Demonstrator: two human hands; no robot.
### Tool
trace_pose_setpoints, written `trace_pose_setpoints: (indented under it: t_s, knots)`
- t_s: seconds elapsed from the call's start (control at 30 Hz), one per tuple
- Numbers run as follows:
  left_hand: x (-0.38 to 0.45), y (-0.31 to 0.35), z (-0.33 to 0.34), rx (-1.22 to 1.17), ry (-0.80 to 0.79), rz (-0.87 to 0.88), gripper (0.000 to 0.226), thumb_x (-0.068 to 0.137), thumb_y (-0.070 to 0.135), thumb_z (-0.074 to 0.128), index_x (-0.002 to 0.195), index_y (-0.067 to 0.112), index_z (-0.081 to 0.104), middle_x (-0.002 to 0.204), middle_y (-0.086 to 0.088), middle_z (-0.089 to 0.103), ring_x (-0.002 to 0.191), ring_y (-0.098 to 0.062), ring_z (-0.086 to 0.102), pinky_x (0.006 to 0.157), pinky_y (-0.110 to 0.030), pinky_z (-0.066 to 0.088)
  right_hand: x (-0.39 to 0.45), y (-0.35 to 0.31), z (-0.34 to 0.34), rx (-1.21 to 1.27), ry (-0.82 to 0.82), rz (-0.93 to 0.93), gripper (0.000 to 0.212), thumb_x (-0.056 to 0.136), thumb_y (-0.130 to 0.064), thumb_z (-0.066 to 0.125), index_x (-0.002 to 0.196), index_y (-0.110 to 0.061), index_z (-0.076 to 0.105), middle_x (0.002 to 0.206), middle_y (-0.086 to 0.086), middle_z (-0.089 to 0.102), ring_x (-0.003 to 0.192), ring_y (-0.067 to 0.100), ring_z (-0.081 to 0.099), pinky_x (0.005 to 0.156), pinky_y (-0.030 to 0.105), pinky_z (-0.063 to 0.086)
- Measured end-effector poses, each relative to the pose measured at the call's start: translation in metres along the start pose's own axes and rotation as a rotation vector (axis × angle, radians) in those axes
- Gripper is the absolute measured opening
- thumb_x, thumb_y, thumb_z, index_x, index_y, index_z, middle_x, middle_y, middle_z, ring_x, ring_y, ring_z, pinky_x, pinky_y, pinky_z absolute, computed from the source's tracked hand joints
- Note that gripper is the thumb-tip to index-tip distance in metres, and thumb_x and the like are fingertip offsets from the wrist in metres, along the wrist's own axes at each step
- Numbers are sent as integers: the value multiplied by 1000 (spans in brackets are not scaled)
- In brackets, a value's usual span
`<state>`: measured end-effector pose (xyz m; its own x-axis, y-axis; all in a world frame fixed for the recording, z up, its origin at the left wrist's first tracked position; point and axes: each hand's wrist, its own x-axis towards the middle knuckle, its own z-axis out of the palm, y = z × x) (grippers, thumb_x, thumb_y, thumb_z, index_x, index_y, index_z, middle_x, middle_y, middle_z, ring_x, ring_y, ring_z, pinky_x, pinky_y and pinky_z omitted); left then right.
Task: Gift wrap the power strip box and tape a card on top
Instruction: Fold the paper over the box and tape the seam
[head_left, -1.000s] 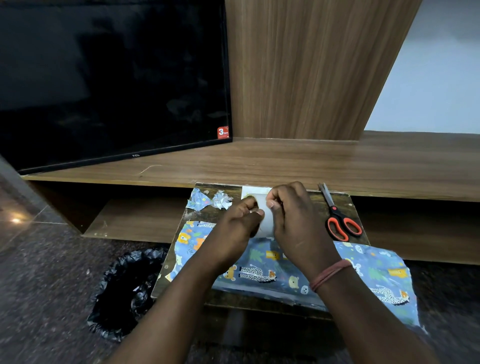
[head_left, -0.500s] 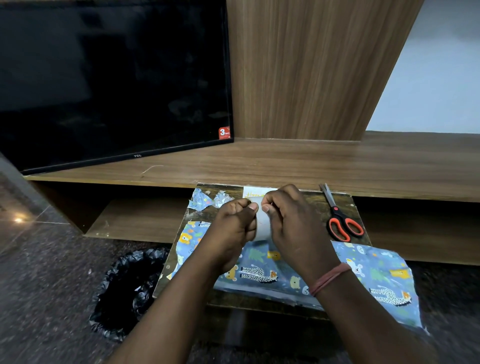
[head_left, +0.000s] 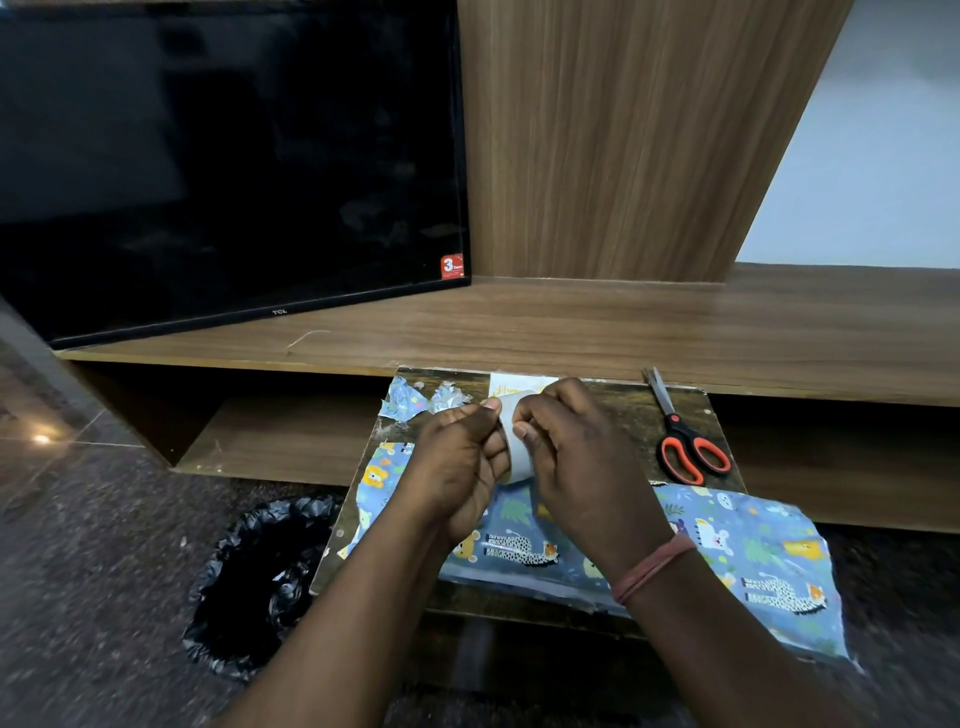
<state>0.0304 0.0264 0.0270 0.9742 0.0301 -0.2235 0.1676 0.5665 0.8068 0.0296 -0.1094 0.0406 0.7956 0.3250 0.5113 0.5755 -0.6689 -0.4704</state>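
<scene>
Blue wrapping paper (head_left: 737, 551) with cartoon animals lies along the near edge of the small board (head_left: 623, 410), and its right end hangs past the board's near right corner. Whether the power strip box sits under it, I cannot tell. To the near left, down on the dark floor, a bin lined with a black bag (head_left: 254, 582) stands just beside the board's left edge.

Both hands work above the middle of the board. The left hand (head_left: 457, 467) has its fingers curled, thumb on top, gripping a pale roll of tape (head_left: 514, 441). The right hand (head_left: 576, 467), with a reddish band (head_left: 652, 569) on the wrist, has its fingertips pinched together against the face of the roll, right next to the left thumb.

Just behind the hands, at the far edge of the board, a white card (head_left: 511, 382) with yellow writing peeks out. Crumpled scraps (head_left: 421, 400) of the blue paper lie at the far left corner. Orange-handled scissors (head_left: 685, 441) rest along the right edge, blades pointing away.

Beyond that, a wooden shelf (head_left: 623, 332) carries a black television (head_left: 228, 171) on the left.
</scene>
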Motion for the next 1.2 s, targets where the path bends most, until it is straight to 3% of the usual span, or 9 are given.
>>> trace_pose_setpoints:
  t_s: [0.07,0.13,0.27,0.57,0.73,0.9,1.03,1.13,1.2]
  knots:
    - [3,0,-1,-59,30,13,12,101,8,56,107,-1,53,100,-21,51,79,-21,58,70,-35,57,0,0,0,0,-1,-5,7,98,-16,58,93,-18,61,95,-3,47,78,18,51,64,36,44]
    - [6,0,-3,-122,61,-13,31,96,14,61,122,3,48,118,-19,38,86,-21,46,73,-38,44,-1,-1,1,2,-7,-19,7,97,-14,60,92,-18,62,94,-3,46,76,17,51,63,34,43]
    - [11,0,-8,-200,142,-70,33,99,13,58,129,2,49,124,-17,41,109,-33,41,84,-40,41,-3,-2,3,-1,-12,-32,6,96,-13,62,92,-17,64,93,-4,45,75,15,49,61,32,44]
    - [10,3,-9,-256,81,-131,13,106,6,46,102,2,57,132,-31,55,103,-26,60,95,-35,48,-2,-1,4,-33,-28,-69,7,97,-17,61,92,-14,65,93,-1,48,76,17,50,63,26,38]
    - [5,6,-5,-275,116,-157,16,106,5,44,99,2,58,121,-24,58,93,-21,64,90,-30,54,-2,0,6,-63,-41,-82,6,97,-17,62,94,-14,66,91,-2,51,76,18,53,63,28,43]
    - [4,8,-5,-267,138,-160,19,106,2,44,90,3,56,83,-13,66,72,-14,68,65,-23,58,-1,1,5,-63,-90,-106,2,96,-17,64,98,-15,66,93,-2,52,78,18,56,65,27,42]
    - [2,10,-3,-253,82,-157,18,103,-6,45,92,-2,58,78,-15,70,70,-15,71,69,-23,60,-1,1,5,-87,-48,-78,3,94,-15,68,96,-17,68,86,-4,52,72,16,55,61,24,36]
    - [1,8,-1,-238,75,-139,14,97,-14,47,92,-9,59,84,-19,66,75,-18,68,71,-24,60,-2,2,3,-18,-20,-73,11,92,-11,68,99,-18,72,83,-4,57,74,7,58,64,19,42]
    - [3,5,-2,-225,84,-128,14,96,-14,48,91,-5,57,84,-15,57,77,-16,58,69,-23,55,-1,2,3,-31,-21,-86,10,91,-11,65,95,-17,72,81,-3,58,76,13,64,64,27,50]
